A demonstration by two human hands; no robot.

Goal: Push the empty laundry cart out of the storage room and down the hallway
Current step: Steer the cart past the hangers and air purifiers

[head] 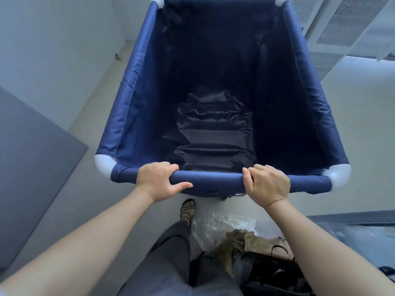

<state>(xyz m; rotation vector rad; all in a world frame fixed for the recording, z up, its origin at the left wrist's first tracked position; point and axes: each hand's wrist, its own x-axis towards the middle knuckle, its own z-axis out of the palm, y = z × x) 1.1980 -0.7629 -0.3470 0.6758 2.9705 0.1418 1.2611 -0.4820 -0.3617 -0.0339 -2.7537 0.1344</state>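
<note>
The laundry cart (139, 107) is a deep bin of navy fabric on a frame with white corner joints, and it fills the middle of the head view. Its inside is empty, with only wrinkled dark lining at the bottom. My left hand (159, 181) grips the near padded rim, fingers over the top and thumb underneath. My right hand (267, 183) grips the same rim further right, fingers curled round it. Both arms reach straight forward.
A grey door or panel (32, 163) stands at the left, with a white wall behind it. White louvred doors (342, 28) are at the upper right. A clear plastic bag (222, 227) and dark bags (267, 270) lie on the floor by my sandalled foot (188, 208).
</note>
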